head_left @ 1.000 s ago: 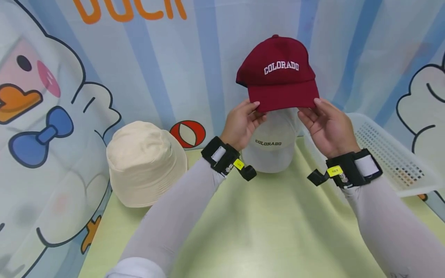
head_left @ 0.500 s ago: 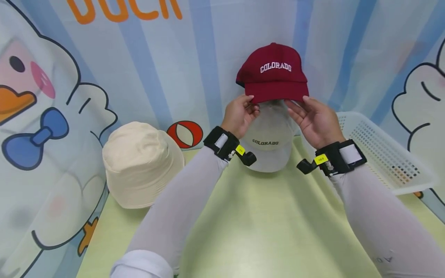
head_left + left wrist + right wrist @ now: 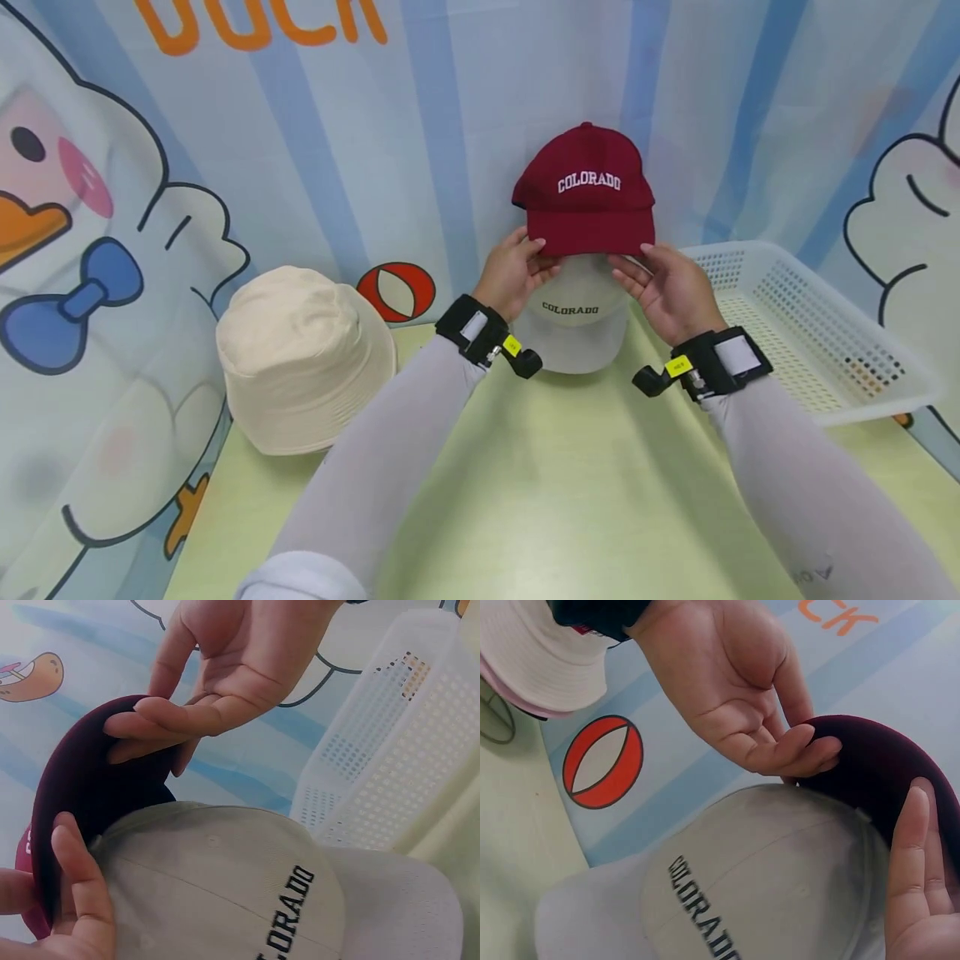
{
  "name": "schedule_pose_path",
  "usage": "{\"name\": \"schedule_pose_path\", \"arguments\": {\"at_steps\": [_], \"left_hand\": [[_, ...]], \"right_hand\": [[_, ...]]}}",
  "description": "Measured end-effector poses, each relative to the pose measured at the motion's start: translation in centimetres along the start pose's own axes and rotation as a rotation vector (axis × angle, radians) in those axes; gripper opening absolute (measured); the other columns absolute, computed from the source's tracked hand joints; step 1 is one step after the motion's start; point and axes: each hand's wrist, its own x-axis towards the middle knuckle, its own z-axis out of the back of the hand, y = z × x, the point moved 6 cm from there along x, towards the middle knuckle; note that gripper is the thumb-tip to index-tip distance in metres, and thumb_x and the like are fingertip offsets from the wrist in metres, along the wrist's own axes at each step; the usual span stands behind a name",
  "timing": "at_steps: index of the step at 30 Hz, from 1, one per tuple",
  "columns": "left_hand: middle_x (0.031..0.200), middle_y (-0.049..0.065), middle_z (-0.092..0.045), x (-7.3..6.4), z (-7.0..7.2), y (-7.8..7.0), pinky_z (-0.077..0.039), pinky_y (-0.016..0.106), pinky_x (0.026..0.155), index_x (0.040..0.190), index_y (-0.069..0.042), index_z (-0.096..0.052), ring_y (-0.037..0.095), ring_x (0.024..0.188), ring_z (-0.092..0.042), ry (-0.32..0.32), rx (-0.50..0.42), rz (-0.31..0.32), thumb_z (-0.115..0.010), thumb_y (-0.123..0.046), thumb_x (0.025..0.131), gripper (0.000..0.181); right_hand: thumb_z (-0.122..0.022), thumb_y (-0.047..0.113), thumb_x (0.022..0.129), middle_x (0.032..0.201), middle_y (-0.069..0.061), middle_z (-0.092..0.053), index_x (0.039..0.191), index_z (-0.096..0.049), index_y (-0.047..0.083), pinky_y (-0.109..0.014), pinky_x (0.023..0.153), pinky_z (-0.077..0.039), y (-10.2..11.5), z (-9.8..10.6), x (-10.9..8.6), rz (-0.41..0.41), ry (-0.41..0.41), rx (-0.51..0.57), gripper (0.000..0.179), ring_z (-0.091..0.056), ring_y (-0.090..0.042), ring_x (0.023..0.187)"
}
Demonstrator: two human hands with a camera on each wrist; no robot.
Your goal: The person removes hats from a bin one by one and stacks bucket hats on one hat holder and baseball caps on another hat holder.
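Note:
A dark red baseball cap (image 3: 588,179) with white COLORADO lettering is held brim toward me, close above a pale grey cap. My left hand (image 3: 513,271) pinches the left corner of its brim between thumb and fingers, and my right hand (image 3: 671,292) pinches the right corner the same way. Beneath it the grey cap (image 3: 573,333), lettered COLORADO in black, faces me, its crown top partly hidden by the red brim. From the left wrist view, fingers (image 3: 75,870) lie under the dark underside of the red brim, just behind the grey crown.
A cream bucket hat (image 3: 300,358) stands on the left of the pale green table (image 3: 562,500). In the right wrist view, a pinkish brim and a wire stand (image 3: 495,712) show below it. At right is a white perforated basket (image 3: 892,408). A printed duck curtain (image 3: 487,100) hangs behind.
Both hands have brought the red cap down and slightly left, so its brim now overlaps the upper crown of the grey cap. The grip on the brim corners is kept.

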Motion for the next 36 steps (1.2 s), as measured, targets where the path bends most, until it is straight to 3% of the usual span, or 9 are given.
{"name": "schedule_pose_path", "arguments": {"at_steps": [7, 12, 17, 22, 29, 36], "left_hand": [[0.102, 0.001, -0.060, -0.6, 1.0, 1.5, -0.055, 0.025, 0.074, 0.148, -0.009, -0.042, 0.014, 0.081, -0.059, 0.011, -0.023, -0.010, -0.043, -0.003, 0.105, 0.043], [0.094, 0.001, -0.055, -1.2, 2.4, 2.6, -0.054, 0.026, 0.074, 0.137, -0.008, -0.042, 0.014, 0.079, -0.057, -0.016, -0.048, 0.008, -0.044, -0.003, 0.104, 0.033], [0.096, 0.002, -0.055, -1.9, 3.7, 3.1, -0.055, 0.026, 0.074, 0.131, -0.010, -0.045, 0.016, 0.079, -0.058, -0.040, -0.035, -0.011, -0.047, -0.006, 0.104, 0.028], [0.097, 0.003, -0.056, -2.4, 4.2, 4.1, -0.055, 0.026, 0.074, 0.113, -0.012, -0.048, 0.015, 0.076, -0.059, -0.047, -0.028, 0.009, -0.048, -0.008, 0.104, 0.011], [0.101, 0.002, -0.060, -2.6, 4.6, 5.8, -0.054, 0.025, 0.074, 0.108, -0.013, -0.055, 0.015, 0.078, -0.059, -0.062, 0.007, 0.066, -0.054, -0.018, 0.105, 0.006], [0.099, 0.001, -0.060, -3.0, 5.2, 7.5, -0.053, 0.025, 0.072, 0.102, -0.014, -0.055, 0.014, 0.075, -0.059, -0.077, 0.016, 0.081, -0.054, -0.020, 0.106, 0.007]], "right_hand": [[-0.045, 0.014, 0.107, 0.121, -0.006, -0.062, 0.135, -0.042, 0.006, -0.027, 0.087, -0.060, -1.8, 1.5, -0.8, -0.004, -0.029, -0.117, 0.029, -0.074, -0.018, 0.097], [-0.044, 0.015, 0.108, 0.115, -0.005, -0.065, 0.136, -0.043, 0.006, -0.027, 0.087, -0.060, -3.0, 1.8, -1.4, -0.009, 0.007, -0.178, 0.029, -0.074, -0.017, 0.093], [-0.043, 0.015, 0.109, 0.115, -0.004, -0.063, 0.142, -0.040, 0.006, -0.025, 0.086, -0.059, -4.0, 1.9, -1.7, -0.018, 0.028, -0.229, 0.035, -0.073, -0.015, 0.090], [-0.040, 0.014, 0.109, 0.111, -0.002, -0.064, 0.147, -0.037, 0.008, -0.024, 0.084, -0.060, -4.9, 2.5, -2.2, -0.031, 0.017, -0.256, 0.038, -0.073, -0.013, 0.087], [-0.037, 0.013, 0.109, 0.099, 0.000, -0.068, 0.137, -0.046, 0.012, -0.022, 0.079, -0.059, -6.1, 3.6, -2.6, -0.032, 0.005, -0.297, 0.029, -0.072, -0.011, 0.082], [-0.046, 0.027, 0.109, 0.098, 0.003, -0.062, 0.127, -0.050, 0.014, -0.020, 0.077, -0.058, -7.5, 5.0, -2.7, -0.063, -0.056, -0.368, 0.023, -0.069, -0.008, 0.078]]}}
